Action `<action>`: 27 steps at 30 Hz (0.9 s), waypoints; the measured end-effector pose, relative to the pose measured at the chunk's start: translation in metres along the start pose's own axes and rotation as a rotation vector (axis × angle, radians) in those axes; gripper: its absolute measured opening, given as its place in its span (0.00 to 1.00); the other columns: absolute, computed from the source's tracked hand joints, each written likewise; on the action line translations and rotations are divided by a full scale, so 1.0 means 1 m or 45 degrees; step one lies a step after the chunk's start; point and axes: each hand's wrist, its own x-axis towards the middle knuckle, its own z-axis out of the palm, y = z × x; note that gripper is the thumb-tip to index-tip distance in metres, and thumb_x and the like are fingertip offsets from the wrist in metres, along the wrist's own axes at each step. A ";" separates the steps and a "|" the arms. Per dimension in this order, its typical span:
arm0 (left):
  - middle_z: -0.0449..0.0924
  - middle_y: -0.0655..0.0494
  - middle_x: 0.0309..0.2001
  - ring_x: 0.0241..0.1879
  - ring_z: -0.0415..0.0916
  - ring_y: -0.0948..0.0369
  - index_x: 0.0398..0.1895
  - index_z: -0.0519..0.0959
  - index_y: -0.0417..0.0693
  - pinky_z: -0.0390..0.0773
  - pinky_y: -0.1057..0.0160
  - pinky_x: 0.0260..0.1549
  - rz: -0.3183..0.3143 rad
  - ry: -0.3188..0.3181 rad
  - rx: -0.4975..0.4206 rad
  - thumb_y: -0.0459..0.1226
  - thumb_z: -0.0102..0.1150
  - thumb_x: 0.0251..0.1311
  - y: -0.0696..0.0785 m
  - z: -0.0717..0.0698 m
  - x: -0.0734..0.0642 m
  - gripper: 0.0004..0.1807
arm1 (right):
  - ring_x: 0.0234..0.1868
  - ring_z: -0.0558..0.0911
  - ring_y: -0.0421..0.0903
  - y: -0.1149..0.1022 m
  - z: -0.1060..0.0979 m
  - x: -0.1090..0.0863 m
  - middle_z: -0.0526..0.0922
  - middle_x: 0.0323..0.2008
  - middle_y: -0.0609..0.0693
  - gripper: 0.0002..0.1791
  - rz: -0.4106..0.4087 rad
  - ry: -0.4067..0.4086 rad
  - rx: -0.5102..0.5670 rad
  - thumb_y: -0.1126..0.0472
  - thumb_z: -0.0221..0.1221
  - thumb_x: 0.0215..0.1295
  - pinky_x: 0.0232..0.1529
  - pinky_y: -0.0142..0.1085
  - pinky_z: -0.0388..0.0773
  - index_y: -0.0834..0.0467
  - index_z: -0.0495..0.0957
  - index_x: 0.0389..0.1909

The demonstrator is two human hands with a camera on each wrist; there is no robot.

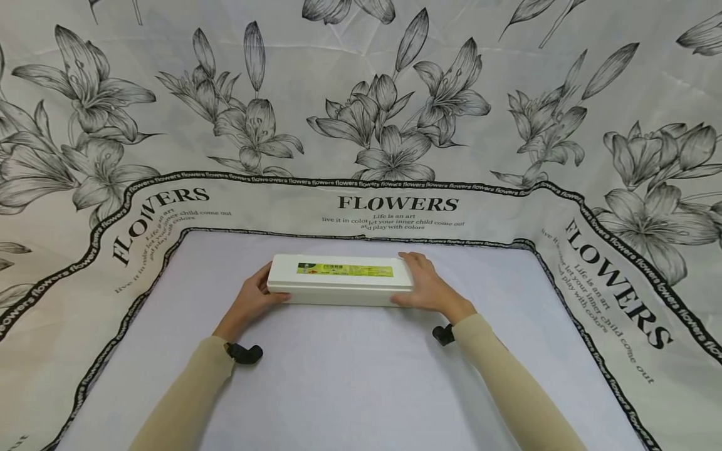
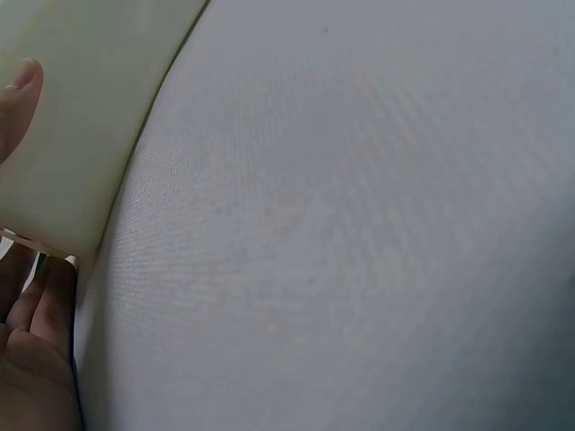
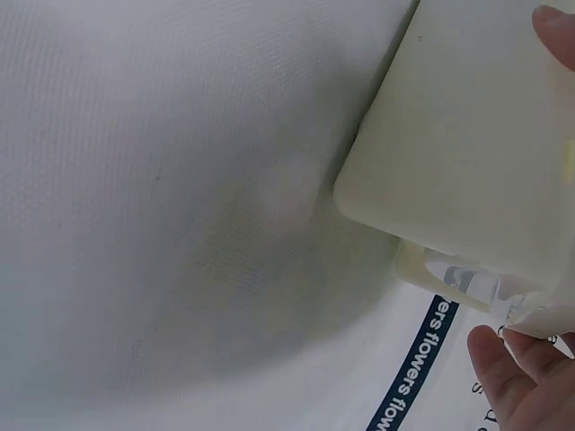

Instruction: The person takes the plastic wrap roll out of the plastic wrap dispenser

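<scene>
A long white box (image 1: 338, 296) with a yellow-green label (image 1: 345, 270) on its top lies crosswise near the far side of the white table. My left hand (image 1: 255, 299) grips its left end, thumb on the front face and fingers round the end. At the other end my right hand (image 1: 431, 289) holds it, with the thumb in front and the fingers behind the far edge. In the right wrist view, something clear and shiny (image 3: 481, 284) shows at an opening by the end of the box. What the box contains is mostly hidden.
A white tabletop (image 1: 338, 376) spreads around the box. Black-edged cloth with printed flowers and the word FLOWERS (image 1: 398, 203) borders it at the back and sides. Dark wrist cameras (image 1: 245, 353) sit by both sleeves.
</scene>
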 end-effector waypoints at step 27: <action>0.57 0.38 0.79 0.78 0.58 0.43 0.82 0.51 0.41 0.67 0.64 0.71 0.046 -0.025 -0.078 0.32 0.77 0.54 -0.007 -0.007 0.000 0.56 | 0.73 0.63 0.61 0.000 0.002 0.000 0.58 0.77 0.61 0.58 -0.002 0.014 -0.017 0.40 0.75 0.49 0.68 0.67 0.67 0.52 0.58 0.80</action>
